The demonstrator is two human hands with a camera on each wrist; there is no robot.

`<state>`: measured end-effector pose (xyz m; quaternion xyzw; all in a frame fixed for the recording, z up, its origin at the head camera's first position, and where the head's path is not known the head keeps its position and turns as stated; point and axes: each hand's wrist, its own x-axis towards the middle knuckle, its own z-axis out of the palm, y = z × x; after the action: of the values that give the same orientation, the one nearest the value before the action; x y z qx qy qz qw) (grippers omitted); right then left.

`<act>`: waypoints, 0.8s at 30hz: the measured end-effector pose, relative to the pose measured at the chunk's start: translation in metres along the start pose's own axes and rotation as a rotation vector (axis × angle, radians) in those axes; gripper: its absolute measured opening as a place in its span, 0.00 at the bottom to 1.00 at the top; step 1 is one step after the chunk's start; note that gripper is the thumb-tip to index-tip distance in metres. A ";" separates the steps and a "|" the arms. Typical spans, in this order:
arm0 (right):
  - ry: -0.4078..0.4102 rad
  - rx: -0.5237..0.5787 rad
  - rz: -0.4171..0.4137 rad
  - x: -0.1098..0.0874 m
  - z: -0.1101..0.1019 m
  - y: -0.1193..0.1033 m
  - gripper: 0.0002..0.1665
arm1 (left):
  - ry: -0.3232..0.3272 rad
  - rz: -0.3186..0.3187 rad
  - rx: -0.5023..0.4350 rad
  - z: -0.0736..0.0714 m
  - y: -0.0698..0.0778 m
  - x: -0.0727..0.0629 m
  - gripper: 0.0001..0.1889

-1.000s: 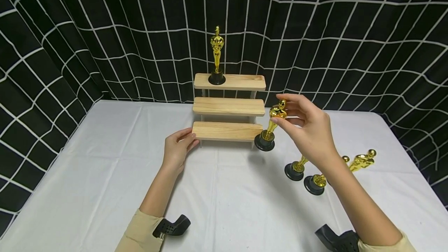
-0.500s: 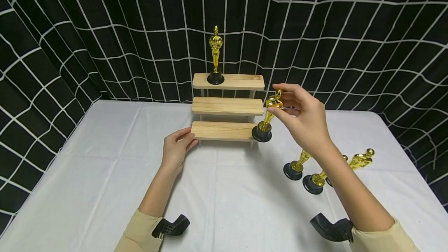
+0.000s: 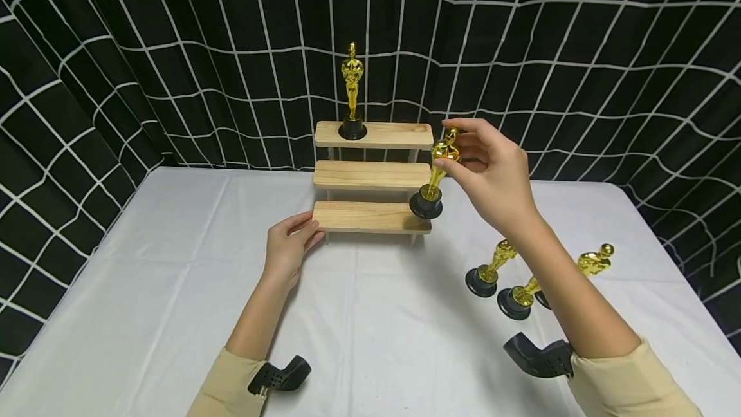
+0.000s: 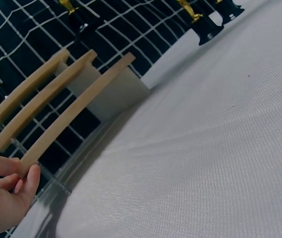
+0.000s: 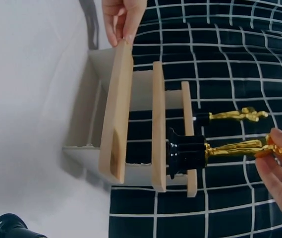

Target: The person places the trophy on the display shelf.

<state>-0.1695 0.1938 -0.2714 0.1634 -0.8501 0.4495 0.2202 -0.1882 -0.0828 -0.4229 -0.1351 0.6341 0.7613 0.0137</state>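
Observation:
My left hand (image 3: pixel 285 248) pinches the left end of the lowest board of a three-tier wooden display shelf (image 3: pixel 370 217); the left wrist view shows thumb and fingers (image 4: pixel 28 184) around that board's end. My right hand (image 3: pixel 499 179) grips a gold statuette trophy (image 3: pixel 427 202) by its upper body, thumb in front and fingers behind. This trophy tilts slightly, its black round base overlapping the right ends of the lower boards in the head view. In the right wrist view its base (image 5: pixel 186 152) is close over the middle board. A matching trophy (image 3: pixel 352 85) stands upright on the top board, left of centre.
More gold trophies (image 3: pixel 482 280) stand on the white-covered table (image 3: pixel 370 340) at the right, partly hidden behind my right forearm. A black curtain with a white grid (image 3: pixel 243 69) hangs behind and beside the table. Black wrist devices (image 3: pixel 538 356) jut from both sleeves.
My right hand has lifted the trophy and moved it leftward and back, from beside the lowest board to the height of the middle one. My left hand keeps its hold on the shelf.

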 end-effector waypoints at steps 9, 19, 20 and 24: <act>-0.001 0.004 0.005 0.010 0.001 -0.002 0.29 | -0.001 0.010 0.000 -0.001 -0.001 0.002 0.19; 0.006 -0.019 0.008 0.020 0.002 -0.006 0.29 | -0.011 0.003 -0.003 -0.002 -0.001 0.000 0.19; 0.008 -0.020 0.009 0.021 0.002 -0.006 0.29 | -0.011 0.001 -0.004 -0.002 -0.001 0.000 0.19; 0.016 -0.029 0.003 0.025 0.002 -0.006 0.28 | -0.008 0.002 -0.008 -0.002 0.000 0.000 0.19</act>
<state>-0.1882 0.1872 -0.2550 0.1553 -0.8550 0.4390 0.2284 -0.1874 -0.0845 -0.4234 -0.1313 0.6313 0.7642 0.0148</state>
